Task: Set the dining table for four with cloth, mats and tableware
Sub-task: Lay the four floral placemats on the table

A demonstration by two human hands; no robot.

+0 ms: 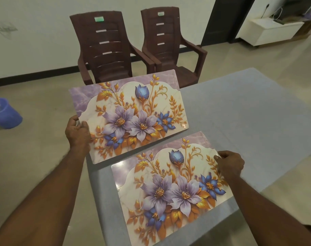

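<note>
The near rectangular floral-print plastic place mat (170,192) lies flat on the grey cloth-covered table (239,112) at the 6 o'clock position. The right hand (230,164) rests on this mat's far right corner at 4 o'clock, fingers curled onto the edge; whether it pinches or only presses cannot be told. The left hand (78,133) at 9 o'clock grips the left short edge of the second floral-print plastic place mat (129,116), thumb on top, fingers beneath.

Orientation: both mats run with the long axis from about 8 o'clock to 2 o'clock, and the blue bud in each print points to 12 o'clock. The second mat overhangs the table's left edge, so its left part is unsupported except by the hand.

Hazards, as judged:
- If released now, the second mat would probably tip off the overhanging edge to the floor.
- Sliding either mat may drag and wrinkle the cloth.
- The mats are just apart; pushing one could ride it over the other.

Two brown plastic armchairs (133,48) stand at 12 o'clock, and a blue plastic bucket (4,114) lies at 9 o'clock.
</note>
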